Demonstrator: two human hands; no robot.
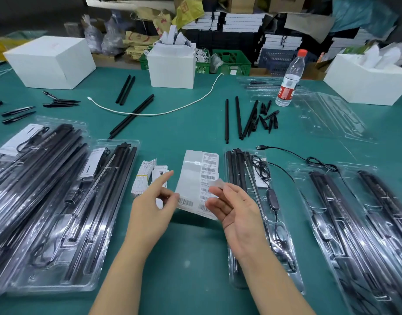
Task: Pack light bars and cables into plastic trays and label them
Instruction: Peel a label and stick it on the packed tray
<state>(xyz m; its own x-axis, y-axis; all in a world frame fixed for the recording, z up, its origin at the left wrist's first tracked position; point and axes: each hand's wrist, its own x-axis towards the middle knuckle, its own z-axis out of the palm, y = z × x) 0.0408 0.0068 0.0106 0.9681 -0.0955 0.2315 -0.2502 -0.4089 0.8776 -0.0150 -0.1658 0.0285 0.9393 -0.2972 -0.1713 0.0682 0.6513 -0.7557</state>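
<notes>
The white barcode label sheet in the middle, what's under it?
Under the white barcode label sheet only the green table mat shows around its edges; anything directly beneath is covered. Both hands overlap its lower corners.

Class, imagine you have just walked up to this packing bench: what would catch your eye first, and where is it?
First, the two hands at centre: the left hand steadies a sheet of barcode labels while the right hand pinches a peeled label. Next, the clear plastic trays packed with black light bars, fanned along both sides of the green table. Behind, a water bottle with a red cap stands at right.
</notes>
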